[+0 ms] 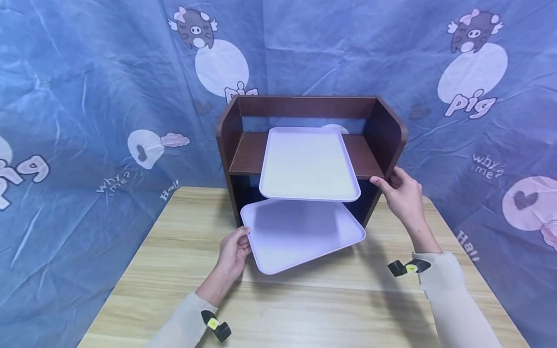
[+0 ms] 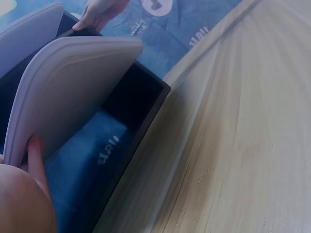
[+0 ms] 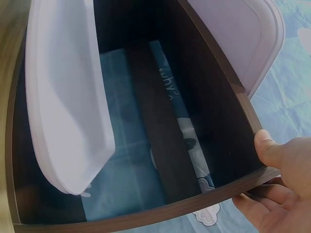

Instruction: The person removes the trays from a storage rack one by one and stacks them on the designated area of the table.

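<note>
My left hand [image 1: 232,253] pinches the left edge of a pale lilac tray [image 1: 300,237], thumb on the rim and fingers beneath. This lower tray is turned askew, its back part inside the lower opening of a dark brown desktop shelf [image 1: 306,106] and its front jutting out. Its underside [image 2: 87,82] shows in the left wrist view, raised above the shelf's bottom. My right hand [image 1: 404,195] grips the shelf's right side panel [image 3: 233,187] at its front edge, thumb in front and fingers behind. A second tray [image 1: 309,164] lies on the upper board, overhanging its front.
The shelf stands toward the back of a light wooden table [image 1: 174,280]. Blue fabric [image 1: 87,96] printed with cartoon pigs hangs behind and at both sides, close to the table's edges. It also shows through the shelf's open back.
</note>
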Demonstrator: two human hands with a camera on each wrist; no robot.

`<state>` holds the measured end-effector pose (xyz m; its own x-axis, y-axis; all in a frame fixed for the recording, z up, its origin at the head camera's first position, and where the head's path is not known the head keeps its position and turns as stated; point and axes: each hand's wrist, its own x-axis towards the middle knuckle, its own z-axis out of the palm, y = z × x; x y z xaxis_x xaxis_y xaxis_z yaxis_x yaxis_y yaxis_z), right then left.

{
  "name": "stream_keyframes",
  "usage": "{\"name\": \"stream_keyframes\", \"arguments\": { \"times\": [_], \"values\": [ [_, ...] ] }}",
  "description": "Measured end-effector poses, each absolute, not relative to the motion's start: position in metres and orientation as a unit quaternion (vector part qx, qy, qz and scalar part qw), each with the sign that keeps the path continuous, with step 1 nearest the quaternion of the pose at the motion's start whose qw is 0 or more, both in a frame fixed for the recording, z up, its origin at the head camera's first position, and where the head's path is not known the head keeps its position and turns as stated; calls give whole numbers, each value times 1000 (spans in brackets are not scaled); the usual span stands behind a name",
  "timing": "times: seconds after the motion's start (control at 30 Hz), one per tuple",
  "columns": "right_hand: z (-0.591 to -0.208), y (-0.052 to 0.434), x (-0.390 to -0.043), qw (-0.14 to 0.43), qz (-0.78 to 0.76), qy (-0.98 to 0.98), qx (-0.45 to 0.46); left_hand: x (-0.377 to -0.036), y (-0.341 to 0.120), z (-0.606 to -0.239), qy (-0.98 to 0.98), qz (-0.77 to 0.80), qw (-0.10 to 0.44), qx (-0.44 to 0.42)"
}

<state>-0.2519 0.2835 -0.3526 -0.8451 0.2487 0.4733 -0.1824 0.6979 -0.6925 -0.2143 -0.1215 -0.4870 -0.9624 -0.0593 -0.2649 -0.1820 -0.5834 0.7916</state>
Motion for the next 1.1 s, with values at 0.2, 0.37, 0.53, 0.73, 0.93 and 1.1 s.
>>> {"name": "stream_keyframes", "arguments": {
  "times": [0.2, 0.37, 0.53, 0.73, 0.93, 1.1],
  "values": [
    [-353, 284, -253, 280, 388, -878, -14, -218, -128, -487, 455, 881, 42, -119],
    [-353, 284, -253, 276, 387, -879, -14, -221, -133, -488, 459, 880, 53, -108],
    [-353, 284, -253, 280, 384, -880, -16, -224, -139, -491, 460, 880, 67, -99],
    [-353, 284, -252, 283, 390, -876, -16, -227, -143, -493, 449, 886, 72, -92],
    [-354, 284, -252, 285, 382, -879, -20, -227, -145, -493, 456, 883, 78, -76],
    [-355, 284, -252, 283, 379, -881, -19, -227, -147, -494, 462, 879, 89, -74]
  ]
}}
